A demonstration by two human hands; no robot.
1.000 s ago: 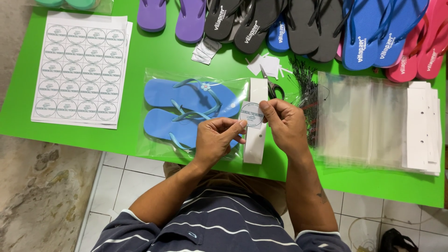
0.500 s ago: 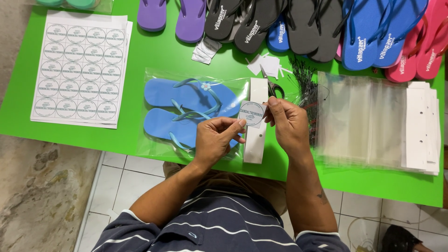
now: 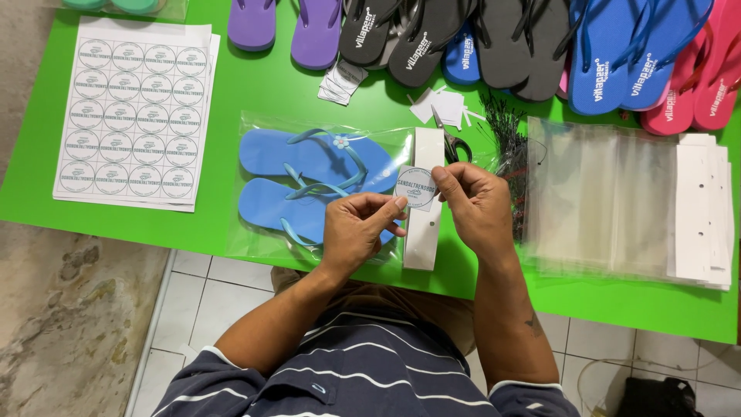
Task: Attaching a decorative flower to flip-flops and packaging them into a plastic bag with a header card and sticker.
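A pair of blue flip-flops (image 3: pixel 309 174) lies inside a clear plastic bag (image 3: pixel 255 232) on the green table (image 3: pixel 255 85). The bag has a white card header (image 3: pixel 427 224) at its right end. Both hands pinch a round white sticker (image 3: pixel 415 188) over that header. My left hand (image 3: pixel 356 232) holds the sticker's lower left edge and rests on the bag. My right hand (image 3: pixel 477 207) holds its right edge with thumb and forefinger.
A sheet of round stickers (image 3: pixel 131 116) lies at the left. A stack of clear bags with white headers (image 3: pixel 633 205) sits at the right. Scissors (image 3: pixel 451 143) and black tag ties (image 3: pixel 505 127) lie behind my hands. Purple, black, blue and pink flip-flops (image 3: pixel 540 42) line the far edge.
The hands have barely moved; the round sticker stays pinched between them over the white header.
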